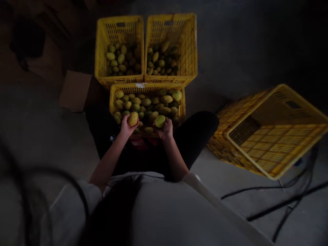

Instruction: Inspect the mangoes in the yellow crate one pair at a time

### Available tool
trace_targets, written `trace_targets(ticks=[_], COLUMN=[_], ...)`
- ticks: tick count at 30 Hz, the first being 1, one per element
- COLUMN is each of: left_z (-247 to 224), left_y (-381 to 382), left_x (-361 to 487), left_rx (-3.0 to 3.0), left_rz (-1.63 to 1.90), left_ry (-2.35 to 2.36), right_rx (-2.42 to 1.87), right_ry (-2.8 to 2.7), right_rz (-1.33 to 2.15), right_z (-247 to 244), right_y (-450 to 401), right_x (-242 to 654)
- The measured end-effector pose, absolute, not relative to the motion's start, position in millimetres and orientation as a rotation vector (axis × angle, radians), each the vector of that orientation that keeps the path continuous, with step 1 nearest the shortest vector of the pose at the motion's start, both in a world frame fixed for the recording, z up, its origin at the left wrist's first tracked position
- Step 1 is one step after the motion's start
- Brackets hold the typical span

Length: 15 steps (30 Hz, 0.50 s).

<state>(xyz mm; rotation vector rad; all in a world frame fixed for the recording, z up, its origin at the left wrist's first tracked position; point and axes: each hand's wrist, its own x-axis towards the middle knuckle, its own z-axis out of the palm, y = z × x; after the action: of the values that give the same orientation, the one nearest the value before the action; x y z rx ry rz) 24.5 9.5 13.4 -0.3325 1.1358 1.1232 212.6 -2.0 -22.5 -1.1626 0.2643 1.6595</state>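
And here we are, both hands up over the near edge of the front crate [147,87], each with a fruit of its own! The left hand [127,127] has the yellow fruit [132,119], cupped in bent fingers, its upper face out in plain view; skin shows against it at nine o'clock and again round at three to four. Across to the three o'clock side, the right hand [166,130] is closed round the green fruit [160,121], which sits out towards ten o'clock of that hand, with digits at its three o'clock edge and darker ones down by eight. The two fruits are apart, a gap between them, and the exact spots where the fingertips press are too dim to call!

Straight up at twelve, the loose fruits [146,102] crowd the front crate, green and yellow mixed. Beyond its far rim, with a pale scrap [140,85] on it, stand the back left crate [120,80] at eleven and the back right crate [171,80] at one, both holding fruit. Round at three lies the tilted crate [279,140], dark cables [289,201] just below towards four, and between nine and ten there's a cardboard box [77,89] on the floor
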Motion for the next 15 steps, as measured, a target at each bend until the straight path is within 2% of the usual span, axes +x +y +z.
trace_targets(ticks=[15], left_z=[45], left_y=[-26], left_x=[6], left_rx=[-0.314], left_rz=[1.145], left_ry=[1.288], right_rx=[-1.114], right_ry=[0.301], right_rz=[1.708], right_z=[-18], right_y=[5], right_x=[212])
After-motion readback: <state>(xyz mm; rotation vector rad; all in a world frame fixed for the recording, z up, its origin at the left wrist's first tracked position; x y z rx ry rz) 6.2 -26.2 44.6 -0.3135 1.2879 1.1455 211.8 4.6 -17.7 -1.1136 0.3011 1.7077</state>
